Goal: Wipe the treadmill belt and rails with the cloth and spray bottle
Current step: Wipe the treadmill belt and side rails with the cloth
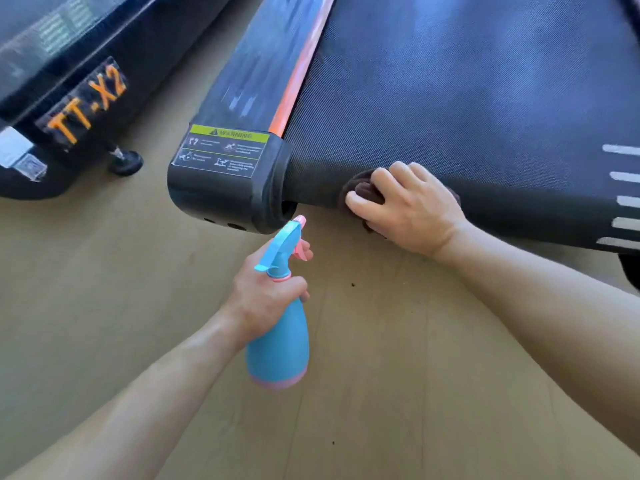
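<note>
**Wiping the rear edge of the belt, bottle held ready**

Nearest the camera, the left hand grips the neck of the blue spray bottle, held above the wooden floor. One finger lies against the pink trigger, and the nozzle points toward the corner of the treadmill. No mist is visible, so I cannot tell whether it is spraying.

Beyond it, the right hand curls its fingers round a dark brown cloth. It presses the bunched cloth onto the rear edge of the black belt, where the belt turns downward. The cloth sits near the left corner, just beside the black end cap with its warning label. The left rail, with its orange strip, runs away from the end cap and shows pale streaks. Whether those are dust, wet marks or blur is unclear.

The step in hand looks like wiping the back of the belt. Much of the belt, including the white stripes at the right, lies outside the cloth's present spot. The next move probably calls for sliding the cloth along the edge with steady pressure. After that, it would mean aiming the nozzle at a fresh patch of belt or at the rail and squeezing, while keeping the spray out of the gap beside the end cap.

A second machine, marked TT-X2, stands to the left, and a few dark specks lie on the floor.
</note>
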Motion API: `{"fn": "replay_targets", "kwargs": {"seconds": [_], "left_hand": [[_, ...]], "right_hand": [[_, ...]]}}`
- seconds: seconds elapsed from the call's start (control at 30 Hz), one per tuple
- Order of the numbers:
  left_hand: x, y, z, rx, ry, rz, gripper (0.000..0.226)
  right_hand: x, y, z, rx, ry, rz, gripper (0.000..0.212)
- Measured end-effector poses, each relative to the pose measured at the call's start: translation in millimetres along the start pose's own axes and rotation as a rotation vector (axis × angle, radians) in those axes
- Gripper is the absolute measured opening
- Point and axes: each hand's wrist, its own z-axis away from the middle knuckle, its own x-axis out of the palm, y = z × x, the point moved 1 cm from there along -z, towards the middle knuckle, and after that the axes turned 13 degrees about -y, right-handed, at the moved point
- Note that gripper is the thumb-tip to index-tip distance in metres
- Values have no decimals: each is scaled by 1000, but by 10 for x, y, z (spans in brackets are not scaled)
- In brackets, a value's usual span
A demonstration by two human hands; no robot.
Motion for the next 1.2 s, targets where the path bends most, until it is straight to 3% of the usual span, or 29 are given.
{"fn": "replay_targets", "kwargs": {"seconds": [0.23,0.5,0.63,0.77,1.03,1.2], "left_hand": [[-132,-95,89,7,7,24,48],[-134,-23,11,-18,40,107,46],[-107,-10,-10,1,17,110,45],[-172,-62,0,3,5,127,45],[-119,-52,-178,-6,9,100,49],[-139,-72,-157,34,-11,69,56]], "right_hand": [[-156,446,840,-22,-97,84,25],[1,-162,-323,-31,-13,21,20],[-26,15,91,42,-6,13,18],[-132,296,565,-41,-94,64,27],[77,-232,-397,-51,-24,8,26],[17,-1,178,-12,-23,27,32]]}}
